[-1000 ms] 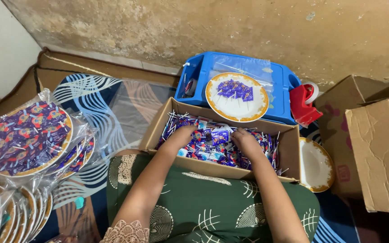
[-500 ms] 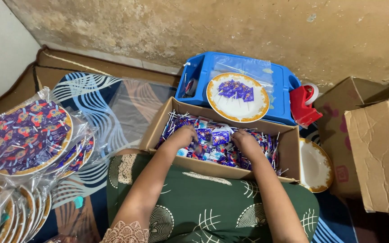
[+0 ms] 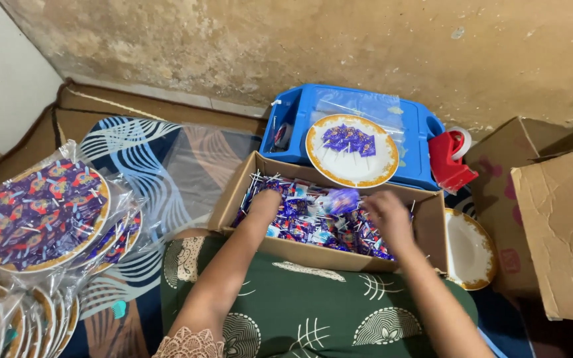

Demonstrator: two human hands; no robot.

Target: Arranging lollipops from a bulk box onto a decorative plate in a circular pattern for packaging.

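A cardboard box [image 3: 313, 252] full of purple-wrapped lollipops [image 3: 313, 222] rests against my lap. My left hand [image 3: 264, 203] reaches down among the lollipops at the box's left side; its fingers are buried, so its grip is hidden. My right hand [image 3: 387, 216] hovers over the right half and lifts a blurred purple lollipop [image 3: 340, 200] at its fingertips. Behind the box a blue plastic tray [image 3: 359, 105] carries a white gold-rimmed plate [image 3: 353, 164] with a few lollipops fanned on it.
Wrapped plates loaded with lollipops [image 3: 41, 212] are stacked at the left. An empty gold-rimmed plate [image 3: 469, 252] lies right of the box, a red tape dispenser [image 3: 452, 159] beside the tray, and open cardboard boxes [image 3: 562, 232] at the right. A clear plastic sheet [image 3: 160, 166] covers the mat.
My right hand has risen from the pile and moved left with a purple lollipop. My left hand stays pushed into the lollipops.
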